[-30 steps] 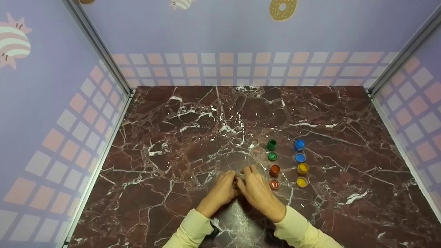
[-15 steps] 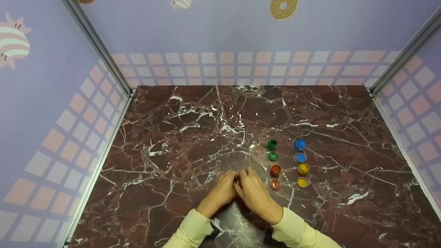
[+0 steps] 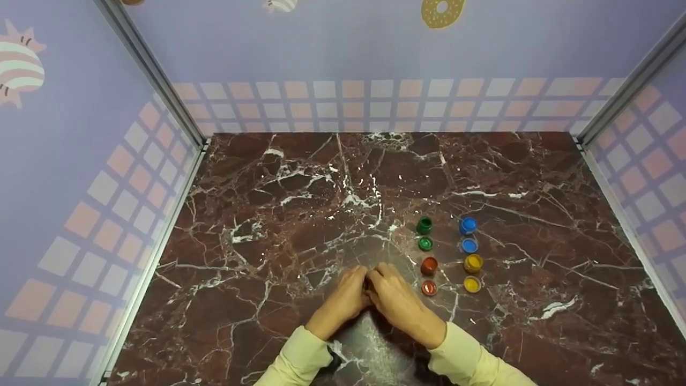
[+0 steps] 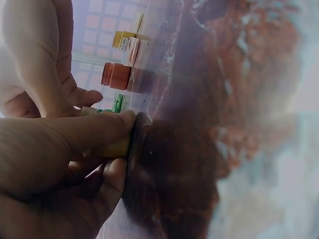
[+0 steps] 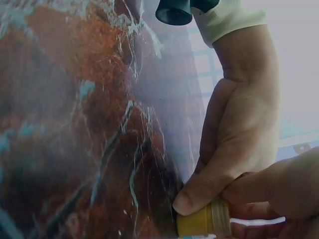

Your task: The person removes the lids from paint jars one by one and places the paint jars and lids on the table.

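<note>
Between my hands, close to the tabletop, is a small ochre-yellow paint jar (image 5: 196, 222) with a clear lid (image 5: 221, 218); in the head view the hands mostly hide it. My left hand (image 3: 345, 295) grips the jar's body, its thumb along the side in both wrist views. The right hand (image 3: 397, 299) pinches the lid with curled fingers. To the right stand opened paint jars: green (image 3: 424, 225), blue (image 3: 468, 225), orange-red (image 3: 429, 266) and yellow (image 3: 473, 262). Each has its lid lying just in front.
The loose lids are green (image 3: 425, 244), blue (image 3: 470, 246), orange-red (image 3: 429, 288) and yellow (image 3: 472, 284). Dark red marbled tabletop (image 3: 257, 214) spreads under everything. Patterned panels (image 3: 343, 53) enclose its back and sides.
My right hand's fingers lifted and shifted around the lid, then closed in again near the left hand. The left hand has stayed in place. The standing jars have not moved.
</note>
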Demonstrator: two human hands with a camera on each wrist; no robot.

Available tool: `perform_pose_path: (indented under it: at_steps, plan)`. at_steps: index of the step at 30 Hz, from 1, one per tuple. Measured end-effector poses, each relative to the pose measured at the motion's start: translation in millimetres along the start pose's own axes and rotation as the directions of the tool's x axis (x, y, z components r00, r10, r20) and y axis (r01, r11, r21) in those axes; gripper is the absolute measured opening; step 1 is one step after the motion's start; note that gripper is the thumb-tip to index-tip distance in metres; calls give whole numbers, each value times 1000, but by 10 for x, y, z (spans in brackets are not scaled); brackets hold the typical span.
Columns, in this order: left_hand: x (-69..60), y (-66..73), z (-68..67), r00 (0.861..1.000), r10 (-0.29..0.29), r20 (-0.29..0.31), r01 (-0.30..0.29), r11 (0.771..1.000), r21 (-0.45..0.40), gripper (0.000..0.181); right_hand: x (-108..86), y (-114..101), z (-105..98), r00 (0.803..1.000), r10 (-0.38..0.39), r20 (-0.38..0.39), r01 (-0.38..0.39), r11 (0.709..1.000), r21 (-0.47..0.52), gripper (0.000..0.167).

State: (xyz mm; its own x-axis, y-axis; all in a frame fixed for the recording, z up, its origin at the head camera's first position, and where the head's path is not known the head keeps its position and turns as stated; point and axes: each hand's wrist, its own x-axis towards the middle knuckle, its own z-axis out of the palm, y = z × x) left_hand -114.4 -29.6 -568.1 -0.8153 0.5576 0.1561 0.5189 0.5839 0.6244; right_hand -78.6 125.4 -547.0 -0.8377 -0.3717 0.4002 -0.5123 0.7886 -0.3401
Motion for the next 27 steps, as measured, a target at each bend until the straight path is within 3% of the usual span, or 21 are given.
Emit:
perform_pose_path:
  at_steps: [5, 12, 20, 27]
  plan:
    - [2, 14, -13, 999, -42, 34, 43, 999, -15, 35, 32, 84, -66, 989, -101, 104, 98, 995, 35, 19]
    - [9, -1, -1, 998, -41, 48, 45, 994, -97, 36, 58, 169, -130, 962, -181, 205, 171, 983, 68, 17]
    - [17, 2, -8, 998, -44, 42, 48, 994, -102, 32, 53, 207, -148, 943, -258, 209, 238, 964, 116, 15]
    - [18, -11, 4, 998, -36, 42, 39, 996, -78, 35, 33, 226, -123, 940, -293, 174, 270, 952, 146, 18]
